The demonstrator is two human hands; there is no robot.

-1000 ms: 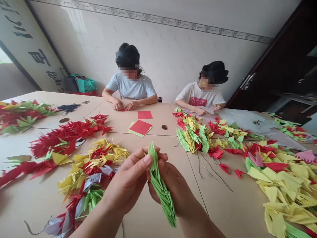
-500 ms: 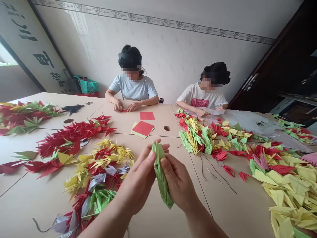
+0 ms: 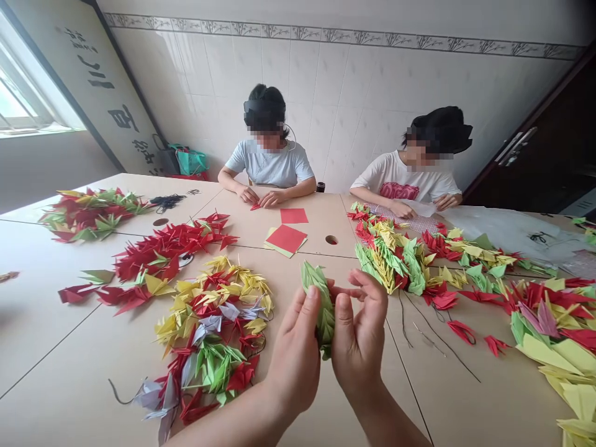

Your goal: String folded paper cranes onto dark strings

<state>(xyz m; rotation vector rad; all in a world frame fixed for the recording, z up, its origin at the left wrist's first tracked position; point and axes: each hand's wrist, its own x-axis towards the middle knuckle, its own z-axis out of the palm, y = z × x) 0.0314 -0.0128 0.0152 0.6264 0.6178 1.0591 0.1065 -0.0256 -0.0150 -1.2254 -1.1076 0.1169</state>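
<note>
From the head view, left of the grip lies a yellow, red, pale-lilac and green folded-paper garland (image 3: pixel 212 325); beyond the grip, 2 red paper squares (image 3: pixel 285 239); rightward, 2 loose red folded-paper pieces (image 3: pixel 462 332). Far behind stands a teal bag (image 3: pixel 192 161), contents unclear. The left hand (image 3: pixel 298 351) grips a green, overlapping-layered folded-paper bundle (image 3: pixel 325 310) between both hands; the right hand (image 3: pixel 363 338) is cupped alongside, its hold impossible to tell.

Dark Chinese characters (image 3: pixel 100 83) ran down the tall framed panel (image 3: pixel 95 96), and 川 (image 3: pixel 96 73) and 百 (image 3: pixel 123 119) were pretty readable, the others not really. Pink print (image 3: pixel 399 190) on the white T-shirt (image 3: pixel 431 180) was too blurry, tbh.
</note>
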